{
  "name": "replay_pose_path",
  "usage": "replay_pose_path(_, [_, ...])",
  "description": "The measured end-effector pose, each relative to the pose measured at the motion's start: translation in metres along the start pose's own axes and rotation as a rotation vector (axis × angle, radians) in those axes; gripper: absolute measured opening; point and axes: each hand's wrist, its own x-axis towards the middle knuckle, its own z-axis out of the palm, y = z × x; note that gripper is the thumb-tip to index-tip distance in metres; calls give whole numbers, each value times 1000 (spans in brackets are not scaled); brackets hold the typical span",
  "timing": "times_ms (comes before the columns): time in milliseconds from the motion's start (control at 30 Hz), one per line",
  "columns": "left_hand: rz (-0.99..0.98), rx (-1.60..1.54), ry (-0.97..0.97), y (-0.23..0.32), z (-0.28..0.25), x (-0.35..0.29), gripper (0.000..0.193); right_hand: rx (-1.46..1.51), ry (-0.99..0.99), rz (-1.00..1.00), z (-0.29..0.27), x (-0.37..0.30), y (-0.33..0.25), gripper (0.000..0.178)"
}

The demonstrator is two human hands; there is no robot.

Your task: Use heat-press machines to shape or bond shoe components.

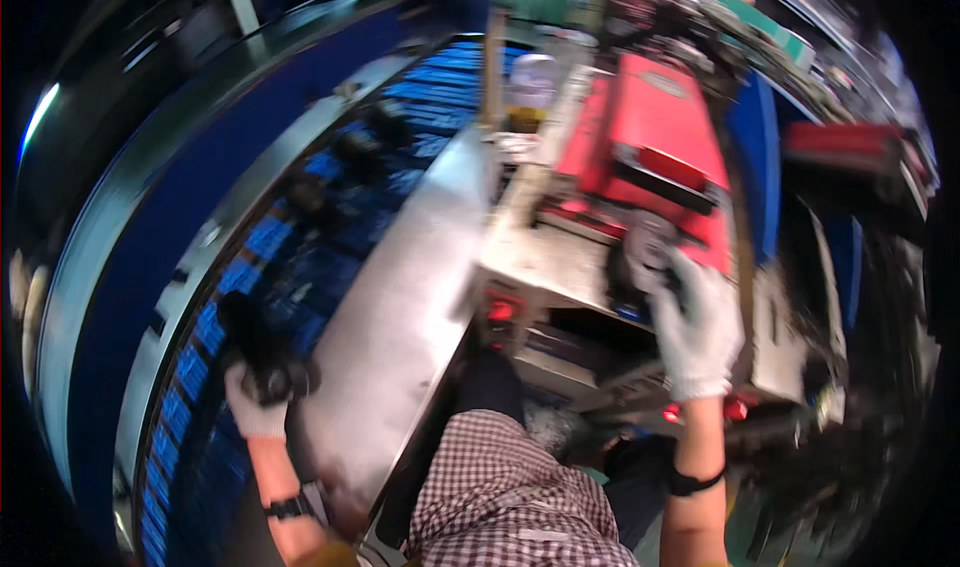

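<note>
My left hand [256,407], in a white glove, is closed on a dark metal part [262,352] with a long cylindrical body and a wider round end. It is over the blue slatted conveyor [265,239], beside a metal sheet. My right hand [700,332], gloved as well, reaches to the front of a red machine [662,107]. Its fingers and thumb are at a round grey metal part [648,245] and look closed on its edge. Motion blur hides the exact contact.
A smooth metal sheet [400,297] slopes between conveyor and machine table [530,252]. Several dark parts [350,152] lie farther along the conveyor. A clear container with a yellow base [530,87] stands behind the table. A blue panel [755,162] rises right of the machine.
</note>
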Motion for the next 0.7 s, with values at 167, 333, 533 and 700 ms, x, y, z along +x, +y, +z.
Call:
replay_pose_path(167, [-218, -132, -559, -63, 130, -103, 77, 613, -14, -192, -20, 0, -36, 40])
replay_pose_path(333, [-269, 45, -1102, -137, 255, -192, 90, 1126, -630, -187, -40, -32, -39, 105])
replay_pose_path(533, [-306, 485, -1316, -182, 341, -258, 65, 1536, -271, 285, -124, -32, 34, 104])
replay_pose_path(700, [267, 701, -1537, -210, 458, -283, 92, 1153, -147, 623, -185, -1, 145, 72])
